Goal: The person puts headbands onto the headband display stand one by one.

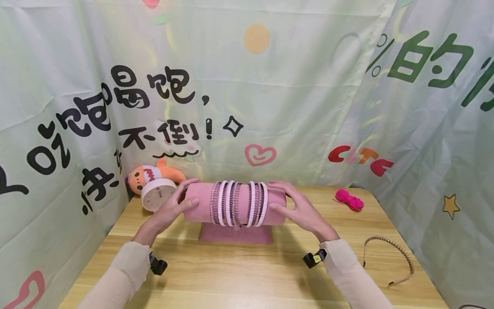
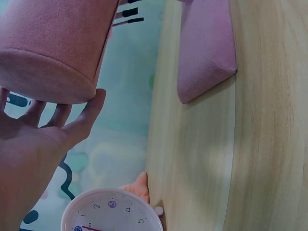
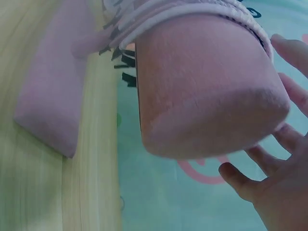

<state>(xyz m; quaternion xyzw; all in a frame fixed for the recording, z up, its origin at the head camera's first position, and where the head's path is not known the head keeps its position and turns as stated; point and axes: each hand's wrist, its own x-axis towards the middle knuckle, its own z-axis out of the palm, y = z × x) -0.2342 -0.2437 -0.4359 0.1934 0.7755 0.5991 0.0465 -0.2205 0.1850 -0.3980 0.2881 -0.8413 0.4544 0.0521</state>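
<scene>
A pink velvet headband stand point(image 1: 199, 214), a padded roll on a flat base, stands on the table in front of me. Several white and dark braided headbands point(image 1: 252, 204) circle its roll, their black ends hanging below it in the wrist views. My left hand point(image 1: 178, 205) grips the roll's left end, thumb in front and fingers behind. At the right end is my right hand point(image 1: 299, 210), its fingers spread around the roll. In the right wrist view its thumb point(image 3: 236, 180) looks apart from the velvet; whether the other fingers touch is hard to tell.
Behind my left hand are a round white clock point(image 1: 157, 195) and an orange plush toy point(image 1: 171, 174). A pink yarn bundle point(image 1: 349, 200) lies at the back right. Nearer on the right lies a brown braided headband point(image 1: 405, 253). Printed curtains point(image 1: 301, 107) enclose the wooden table point(image 1: 231, 279).
</scene>
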